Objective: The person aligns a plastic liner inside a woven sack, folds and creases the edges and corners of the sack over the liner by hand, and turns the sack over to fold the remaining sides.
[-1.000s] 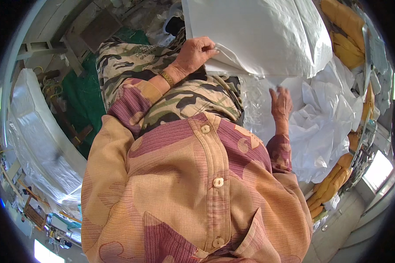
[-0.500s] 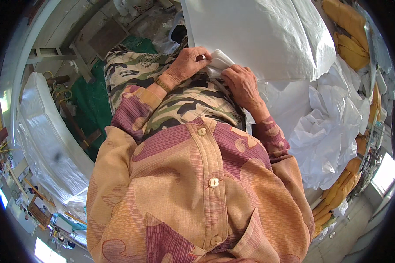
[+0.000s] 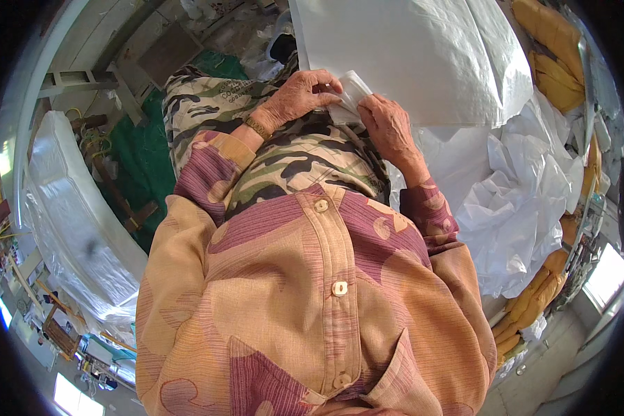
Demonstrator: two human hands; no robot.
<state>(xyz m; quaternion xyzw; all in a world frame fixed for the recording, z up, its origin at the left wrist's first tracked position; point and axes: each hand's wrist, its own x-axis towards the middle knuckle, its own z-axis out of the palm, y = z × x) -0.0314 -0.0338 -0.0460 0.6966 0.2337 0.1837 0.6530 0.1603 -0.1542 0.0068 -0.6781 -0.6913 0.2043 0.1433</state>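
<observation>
Over my lap, on camouflage cloth (image 3: 291, 163), both hands hold a small folded piece of white plastic film (image 3: 353, 87). My left hand (image 3: 301, 96), with a band at the wrist, pinches its left side between thumb and fingers. My right hand (image 3: 390, 125) is closed on its right side, knuckles up, its fingertips mostly hidden. Just beyond my hands lies a large flat stack of white plastic sheeting (image 3: 409, 59), its near edge close behind the folded piece.
Crumpled white plastic (image 3: 513, 201) spreads to the right, with yellow-brown padded bundles (image 3: 544, 291) along the far right side. At left stand a long plastic-wrapped white block (image 3: 76, 215) and a green cloth (image 3: 135, 159). A metal frame (image 3: 76, 89) is at the upper left.
The folded white film has shifted slightly right and stands more upright. My left hand has moved a little right, and my right hand has turned, its fingers drawn in closer.
</observation>
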